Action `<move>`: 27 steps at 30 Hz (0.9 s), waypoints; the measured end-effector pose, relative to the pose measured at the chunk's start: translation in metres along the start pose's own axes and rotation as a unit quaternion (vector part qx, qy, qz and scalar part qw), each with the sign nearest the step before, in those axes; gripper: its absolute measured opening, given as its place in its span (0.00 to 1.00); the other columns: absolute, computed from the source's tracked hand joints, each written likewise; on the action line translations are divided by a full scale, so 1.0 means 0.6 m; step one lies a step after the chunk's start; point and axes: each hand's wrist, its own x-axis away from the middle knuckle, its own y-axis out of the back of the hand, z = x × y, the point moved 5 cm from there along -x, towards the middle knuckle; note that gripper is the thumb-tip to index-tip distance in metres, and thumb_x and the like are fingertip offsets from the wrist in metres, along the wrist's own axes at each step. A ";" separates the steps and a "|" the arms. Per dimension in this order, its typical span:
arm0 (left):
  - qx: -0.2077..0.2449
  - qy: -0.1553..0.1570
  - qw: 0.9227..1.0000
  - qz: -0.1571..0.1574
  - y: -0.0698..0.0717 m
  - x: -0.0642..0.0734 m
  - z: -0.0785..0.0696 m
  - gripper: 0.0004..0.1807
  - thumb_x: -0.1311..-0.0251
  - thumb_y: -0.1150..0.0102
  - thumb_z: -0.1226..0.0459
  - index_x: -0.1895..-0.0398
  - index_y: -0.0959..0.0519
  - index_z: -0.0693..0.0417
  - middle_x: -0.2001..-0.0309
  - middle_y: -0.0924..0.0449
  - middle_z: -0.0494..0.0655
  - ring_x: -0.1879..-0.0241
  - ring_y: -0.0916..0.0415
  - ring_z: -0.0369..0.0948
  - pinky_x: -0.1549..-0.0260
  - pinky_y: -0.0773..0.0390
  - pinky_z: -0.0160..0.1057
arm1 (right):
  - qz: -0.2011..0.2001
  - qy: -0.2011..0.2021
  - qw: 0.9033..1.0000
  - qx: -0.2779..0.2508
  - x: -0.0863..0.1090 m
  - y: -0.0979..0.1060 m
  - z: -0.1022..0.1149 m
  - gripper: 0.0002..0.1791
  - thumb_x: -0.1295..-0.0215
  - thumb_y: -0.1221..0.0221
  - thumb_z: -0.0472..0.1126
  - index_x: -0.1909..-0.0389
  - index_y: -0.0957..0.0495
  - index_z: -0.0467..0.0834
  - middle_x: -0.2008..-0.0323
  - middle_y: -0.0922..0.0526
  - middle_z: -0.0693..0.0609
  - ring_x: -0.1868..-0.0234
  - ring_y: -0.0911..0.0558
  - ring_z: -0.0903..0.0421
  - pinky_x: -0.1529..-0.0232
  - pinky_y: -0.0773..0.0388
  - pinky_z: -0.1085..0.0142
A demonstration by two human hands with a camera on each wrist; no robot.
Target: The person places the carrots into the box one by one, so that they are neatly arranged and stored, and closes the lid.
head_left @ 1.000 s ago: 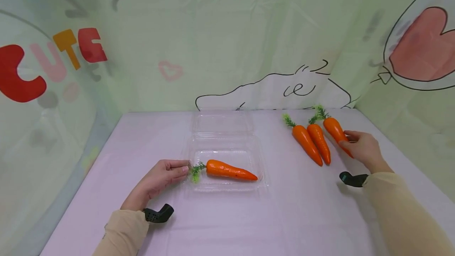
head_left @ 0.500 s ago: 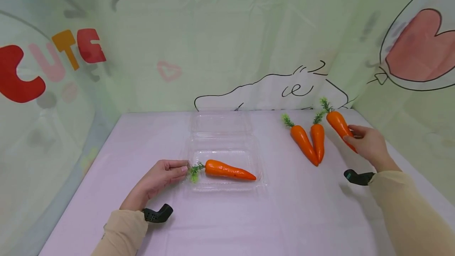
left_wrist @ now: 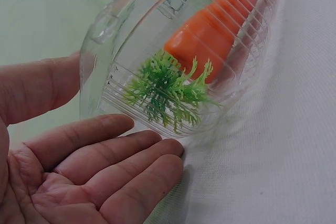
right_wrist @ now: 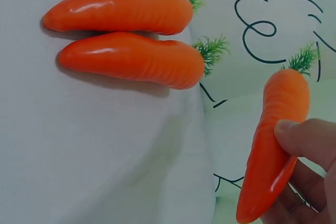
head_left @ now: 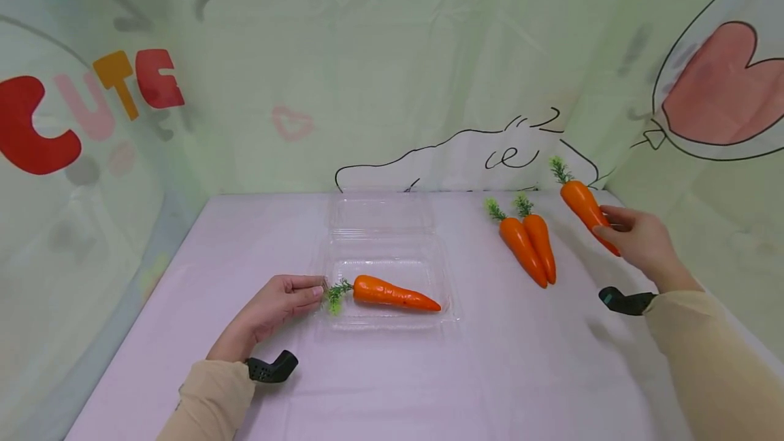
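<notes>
A carrot (head_left: 582, 204) with green leaves is in my right hand (head_left: 644, 245), raised over the right rear of the table. Thumb and fingers grip it near its pointed end, and its leaves point up and away. With my left hand (head_left: 278, 308) I pinch the left rim of a clear plastic container (head_left: 392, 323); in the left wrist view the thumb (left_wrist: 47, 85) is on one side of the wall and the fingers on the other. One carrot (head_left: 388, 292) lies in the container, leaves toward my left hand.
Two carrots (head_left: 519, 243) lie side by side on the table right of the container, tips toward me. The container's lid (head_left: 382, 213) is folded back behind it. A printed cloth backdrop (head_left: 392, 73) rises at the table's rear edge and sides.
My right hand has lifted its carrot off the table, up and to the right, away from the other two. One of those two carrots swung and shifted slightly. My left hand stays put.
</notes>
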 end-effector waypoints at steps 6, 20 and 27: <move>0.004 -0.002 1.000 0.003 0.001 0.000 0.000 0.28 0.28 0.41 0.65 0.32 0.31 0.76 0.31 0.30 0.69 0.39 0.20 0.43 0.40 0.19 0.39 | 0.016 0.033 0.999 0.008 0.003 0.004 0.027 0.35 0.22 0.47 0.52 0.24 0.40 0.34 0.38 0.27 0.25 0.44 0.27 0.34 0.64 0.23 0.74; 0.002 0.001 1.000 0.002 -0.002 -0.005 0.004 0.27 0.28 0.42 0.65 0.32 0.30 0.74 0.30 0.30 0.69 0.36 0.22 0.48 0.39 0.20 0.42 | 0.069 0.106 0.991 0.051 0.010 -0.008 0.132 0.35 0.24 0.43 0.52 0.24 0.37 0.39 0.38 0.24 0.30 0.41 0.25 0.35 0.58 0.18 0.67; 0.003 0.001 1.000 0.000 -0.001 -0.003 0.002 0.27 0.28 0.41 0.65 0.32 0.30 0.74 0.30 0.30 0.69 0.39 0.19 0.43 0.40 0.19 0.40 | 0.108 0.135 0.984 0.045 0.009 -0.035 0.200 0.34 0.25 0.42 0.53 0.24 0.34 0.44 0.36 0.23 0.36 0.39 0.22 0.38 0.45 0.15 0.49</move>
